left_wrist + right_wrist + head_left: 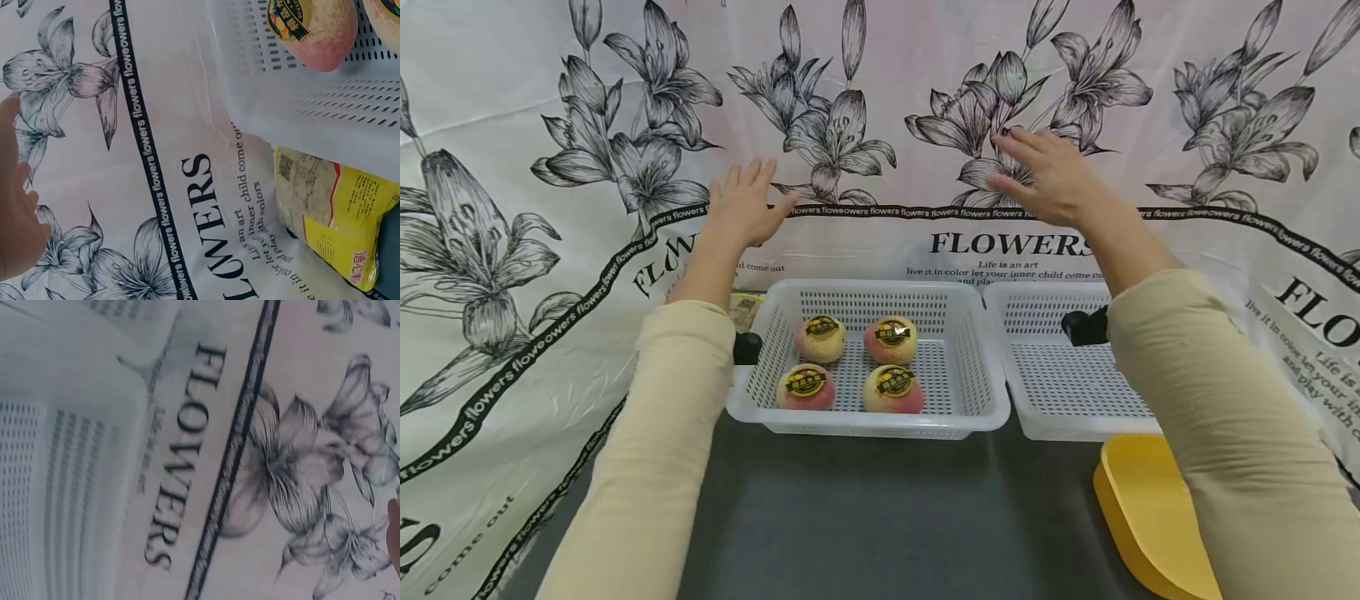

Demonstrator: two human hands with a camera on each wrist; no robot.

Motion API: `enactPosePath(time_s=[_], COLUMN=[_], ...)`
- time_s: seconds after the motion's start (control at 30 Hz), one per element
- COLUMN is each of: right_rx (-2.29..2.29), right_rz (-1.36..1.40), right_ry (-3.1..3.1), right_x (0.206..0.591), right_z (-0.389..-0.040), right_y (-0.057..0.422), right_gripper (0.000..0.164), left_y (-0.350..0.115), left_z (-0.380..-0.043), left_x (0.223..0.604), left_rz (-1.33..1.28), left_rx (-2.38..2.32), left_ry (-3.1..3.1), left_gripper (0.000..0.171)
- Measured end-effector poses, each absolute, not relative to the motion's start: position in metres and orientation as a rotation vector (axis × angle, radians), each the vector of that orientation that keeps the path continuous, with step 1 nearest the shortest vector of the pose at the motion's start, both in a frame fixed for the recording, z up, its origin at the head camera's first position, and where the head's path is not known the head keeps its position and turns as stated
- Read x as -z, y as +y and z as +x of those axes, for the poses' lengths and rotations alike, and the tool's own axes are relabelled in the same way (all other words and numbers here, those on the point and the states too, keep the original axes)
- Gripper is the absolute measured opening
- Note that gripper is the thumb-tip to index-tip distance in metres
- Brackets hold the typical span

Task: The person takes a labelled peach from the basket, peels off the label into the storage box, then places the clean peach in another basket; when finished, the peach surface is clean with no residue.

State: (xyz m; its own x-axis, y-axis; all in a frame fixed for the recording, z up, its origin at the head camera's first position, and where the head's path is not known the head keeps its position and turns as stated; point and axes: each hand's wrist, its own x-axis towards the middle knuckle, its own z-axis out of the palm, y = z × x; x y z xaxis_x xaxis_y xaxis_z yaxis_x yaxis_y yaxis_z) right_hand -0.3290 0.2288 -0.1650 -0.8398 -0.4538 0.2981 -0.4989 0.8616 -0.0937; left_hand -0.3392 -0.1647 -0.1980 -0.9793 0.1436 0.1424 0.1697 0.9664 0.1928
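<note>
Both hands are raised in front of the flower-printed cloth, holding nothing. The left hand (742, 204) has its fingers spread, above the left end of a white perforated basket (880, 425). Inside that basket sit several peaches, among them a pink-and-yellow peach (892, 389), each with a black-and-gold label. The right hand (1048, 175) reaches up with straight fingers, above a second white basket (1075, 425) in which nothing shows. In the left wrist view, part of the left hand (19, 219) appears at the edge. Only a fingertip of the right hand (394, 534) shows in the right wrist view.
A yellow plastic bin (1150, 517) stands at the front right of the dark table (887, 517), partly under the right sleeve. Behind the left basket's corner lies a yellow printed packet (331, 219). The flower-printed cloth (865, 242) hangs behind and to both sides.
</note>
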Motion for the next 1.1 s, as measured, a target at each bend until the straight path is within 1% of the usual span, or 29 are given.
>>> enactPosePath(time_s=[0.17,0.43,0.53,0.67,0.77,0.9,0.97,1.1], right_rx=[-0.425,-0.917,-0.988,-1.106,-1.219,-1.276,-1.280,-1.282], right_rz=[0.940,1.046,1.127,1.201,1.154,1.046,0.993,0.895], right_ry=[-2.681,-2.596,-2.590,-2.635,-2.704,-2.766,-2.793,-2.869], right_x=[0.204,0.269,0.292,0.318,0.336,0.353,0.359,0.364], right_z=[-0.316,-0.279,-0.267,-0.256,-0.250,-0.245,-0.243,-0.240], right_y=[0.211,0.163,0.152,0.143,0.136,0.127,0.124,0.122], right_gripper=[0.076,0.082,0.079,0.068,0.067,0.069,0.069,0.071], left_y=[-0.182,-0.204,-0.207,-0.212,-0.218,-0.222,-0.223,-0.222], left_z=[-0.333,-0.317,-0.309,-0.296,-0.284,-0.270,-0.264,-0.254], left_x=[0.209,0.250,0.270,0.296,0.316,0.339,0.347,0.358], left_rz=[-0.339,-0.455,-0.466,-0.468,-0.424,-0.281,-0.218,-0.186], left_rx=[0.480,0.789,0.920,1.044,1.129,1.272,1.354,1.556], left_ry=[-2.959,-2.861,-2.843,-2.838,-2.841,-2.846,-2.836,-2.751], left_gripper=[0.073,0.072,0.071,0.065,0.060,0.056,0.055,0.051])
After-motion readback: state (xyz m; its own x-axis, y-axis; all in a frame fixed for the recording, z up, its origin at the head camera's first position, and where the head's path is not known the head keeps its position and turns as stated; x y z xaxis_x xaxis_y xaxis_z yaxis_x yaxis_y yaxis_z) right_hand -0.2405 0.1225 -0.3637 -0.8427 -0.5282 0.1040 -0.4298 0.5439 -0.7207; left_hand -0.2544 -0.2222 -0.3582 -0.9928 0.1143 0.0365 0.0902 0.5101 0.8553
